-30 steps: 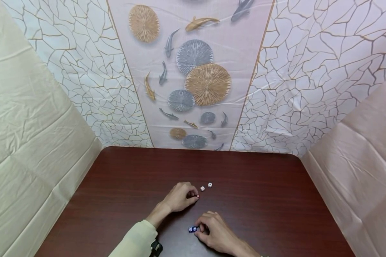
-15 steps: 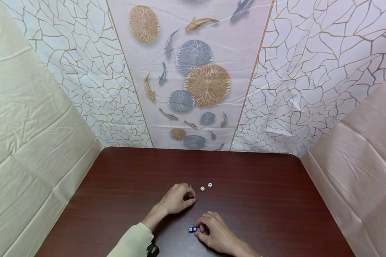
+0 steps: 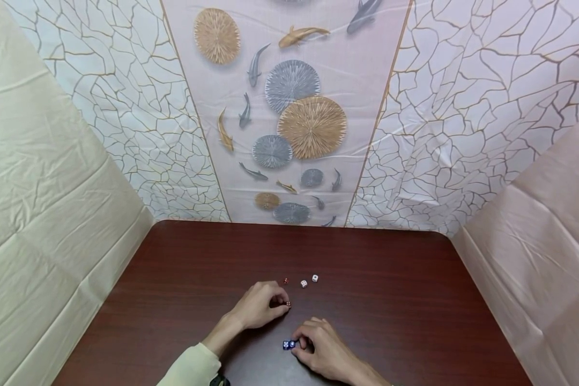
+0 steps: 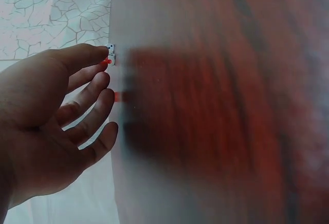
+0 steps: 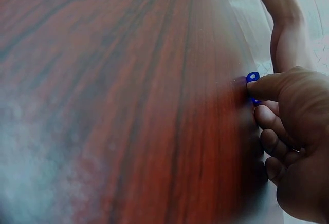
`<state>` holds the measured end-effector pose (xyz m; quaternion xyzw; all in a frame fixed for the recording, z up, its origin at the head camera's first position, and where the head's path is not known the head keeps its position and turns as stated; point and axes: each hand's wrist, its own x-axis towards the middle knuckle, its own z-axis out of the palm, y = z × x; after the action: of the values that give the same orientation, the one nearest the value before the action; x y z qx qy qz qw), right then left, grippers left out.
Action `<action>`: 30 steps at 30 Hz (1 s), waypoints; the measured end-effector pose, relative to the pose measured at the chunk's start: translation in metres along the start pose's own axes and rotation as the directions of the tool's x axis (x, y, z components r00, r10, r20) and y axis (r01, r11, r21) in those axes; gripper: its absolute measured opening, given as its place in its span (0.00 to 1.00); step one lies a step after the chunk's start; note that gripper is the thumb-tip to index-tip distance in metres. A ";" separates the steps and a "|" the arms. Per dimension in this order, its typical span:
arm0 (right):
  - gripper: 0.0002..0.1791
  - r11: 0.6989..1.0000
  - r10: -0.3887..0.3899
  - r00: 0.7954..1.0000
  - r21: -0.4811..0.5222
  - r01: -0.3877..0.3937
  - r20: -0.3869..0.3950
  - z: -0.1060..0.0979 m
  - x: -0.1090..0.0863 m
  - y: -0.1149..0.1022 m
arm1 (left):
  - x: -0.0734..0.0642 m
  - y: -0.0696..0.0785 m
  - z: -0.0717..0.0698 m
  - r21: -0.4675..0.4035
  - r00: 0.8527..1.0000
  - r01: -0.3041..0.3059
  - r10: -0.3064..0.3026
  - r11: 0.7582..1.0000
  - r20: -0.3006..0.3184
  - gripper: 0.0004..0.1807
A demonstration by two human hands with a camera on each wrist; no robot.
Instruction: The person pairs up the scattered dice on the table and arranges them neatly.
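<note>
My left hand point(image 3: 259, 304) pinches a red die point(image 3: 288, 304) between thumb and fingertips, low over the table. In the left wrist view that red die point(image 4: 107, 60) shows as a sliver at the thumb tip. A second red die point(image 3: 286, 281) lies just beyond the left fingers. Nearer the front, my right hand point(image 3: 322, 348) pinches a blue die point(image 3: 292, 344) with thumb and index finger. Right against its left side sits another blue die point(image 3: 286, 345), five pips up. The right wrist view has the thumb covering part of the blue dice point(image 5: 252, 77).
Two white dice point(image 3: 303, 283), point(image 3: 315, 278) lie slightly apart, right of the loose red die. The dark reddish-brown wooden table point(image 3: 391, 279) is bounded by a patterned cloth point(image 3: 415, 161) at the back and plain cloths at both sides.
My left hand has drawn back toward the front left with its red die. The other red die, hidden behind that hand before, is now in plain sight. The right hand stays put.
</note>
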<state>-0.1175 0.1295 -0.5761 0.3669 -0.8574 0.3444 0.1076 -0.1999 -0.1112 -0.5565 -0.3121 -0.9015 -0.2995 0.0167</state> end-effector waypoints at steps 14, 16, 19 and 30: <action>0.11 1.000 0.003 1.000 -0.001 -0.003 0.004 0.000 0.000 0.000 | -0.018 0.004 -0.002 0.005 0.999 -0.009 0.008 1.000 0.048 0.02; 0.11 1.000 0.002 1.000 -0.003 -0.002 0.003 0.001 0.000 0.000 | -0.020 0.005 -0.002 0.017 0.999 -0.015 0.014 1.000 0.050 0.02; 0.11 1.000 0.002 1.000 -0.006 -0.002 0.004 0.000 0.000 0.000 | -0.024 0.006 -0.001 0.026 0.998 -0.021 0.020 0.999 0.053 0.02; 0.11 1.000 0.011 1.000 -0.011 -0.011 0.008 0.000 -0.001 -0.001 | -0.029 0.011 -0.002 0.012 0.998 -0.014 0.013 1.000 0.057 0.02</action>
<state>-0.1162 0.1295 -0.5754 0.3629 -0.8617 0.3390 0.1042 -0.1706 -0.1216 -0.5550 -0.3265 -0.9013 -0.2847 -0.0051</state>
